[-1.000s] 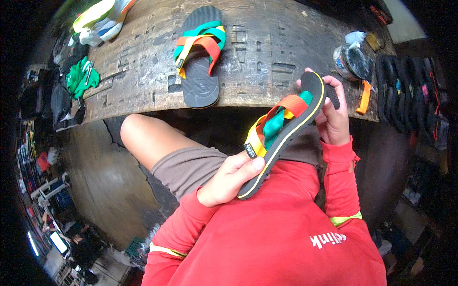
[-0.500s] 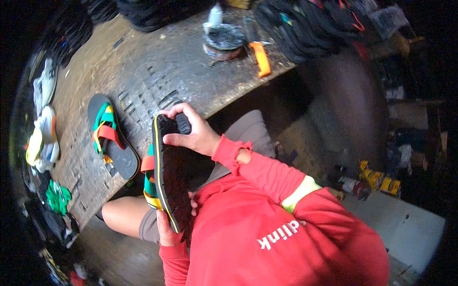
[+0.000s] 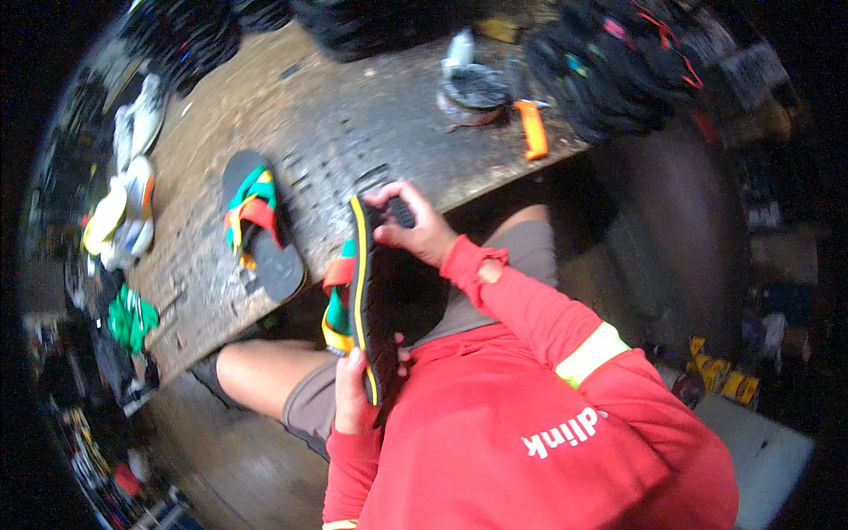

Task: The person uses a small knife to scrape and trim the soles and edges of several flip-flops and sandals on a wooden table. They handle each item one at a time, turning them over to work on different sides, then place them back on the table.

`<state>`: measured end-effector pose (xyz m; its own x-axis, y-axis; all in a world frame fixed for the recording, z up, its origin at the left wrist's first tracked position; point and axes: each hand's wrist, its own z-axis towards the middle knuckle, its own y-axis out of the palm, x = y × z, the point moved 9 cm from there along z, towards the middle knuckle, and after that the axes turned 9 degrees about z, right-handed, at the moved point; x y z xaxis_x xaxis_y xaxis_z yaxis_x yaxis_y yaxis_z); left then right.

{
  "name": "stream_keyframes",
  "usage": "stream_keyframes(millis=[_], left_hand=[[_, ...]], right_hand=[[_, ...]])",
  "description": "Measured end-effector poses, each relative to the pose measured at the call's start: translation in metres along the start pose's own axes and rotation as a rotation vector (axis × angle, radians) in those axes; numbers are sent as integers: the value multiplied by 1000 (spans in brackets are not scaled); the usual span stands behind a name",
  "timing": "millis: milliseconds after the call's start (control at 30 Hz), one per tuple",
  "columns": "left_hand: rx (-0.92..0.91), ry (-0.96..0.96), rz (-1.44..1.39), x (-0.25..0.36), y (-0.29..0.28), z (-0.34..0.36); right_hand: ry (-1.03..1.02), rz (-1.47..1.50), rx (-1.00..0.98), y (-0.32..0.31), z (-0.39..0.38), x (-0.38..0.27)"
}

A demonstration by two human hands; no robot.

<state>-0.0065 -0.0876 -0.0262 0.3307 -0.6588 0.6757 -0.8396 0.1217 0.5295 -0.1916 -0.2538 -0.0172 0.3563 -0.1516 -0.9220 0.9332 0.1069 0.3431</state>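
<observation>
A sandal (image 3: pixel 359 274) is held on edge above my lap, its dark sole turned toward my body and a yellow line along its side. Its green, red and yellow straps face left. My left hand (image 3: pixel 355 393) is closed around the lower end, thumb on the edge. At the upper end my right hand (image 3: pixel 415 225) is closed, thumb and fingers against the sandal. Between those fingers shows a black ribbed piece (image 3: pixel 400 212); whether it is part of the sole I cannot tell. The matching sandal (image 3: pixel 283 265) lies strap side up on the worn wooden bench (image 3: pixel 327 115).
A dark-topped tub (image 3: pixel 473 93), a white bottle (image 3: pixel 460 49) and an orange-handled tool (image 3: pixel 533 130) stand or lie near the bench's far right. Dark piles (image 3: pixel 609 66) lie beyond. Light-coloured shoes (image 3: pixel 132 212) and green cloth (image 3: pixel 132 318) are at the left edge.
The whole view has shifted, so the bench and its things sit further right. The sandal stays in both hands and now shows more of its yellow-lined edge.
</observation>
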Motion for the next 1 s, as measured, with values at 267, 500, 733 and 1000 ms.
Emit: stream_keyframes(millis=[267, 500, 733, 1000], left_hand=[[4, 64, 85, 5, 10, -3], [-104, 150, -31, 16, 13, -8], [-28, 97, 44, 11, 33, -12], [30, 125, 27, 17, 31, -17]], right_hand=[[187, 323, -9, 9, 0, 3], [138, 368, -116, 20, -16, -53], [252, 465, -4, 20, -17, -46], [284, 486, 6, 32, -14, -44]])
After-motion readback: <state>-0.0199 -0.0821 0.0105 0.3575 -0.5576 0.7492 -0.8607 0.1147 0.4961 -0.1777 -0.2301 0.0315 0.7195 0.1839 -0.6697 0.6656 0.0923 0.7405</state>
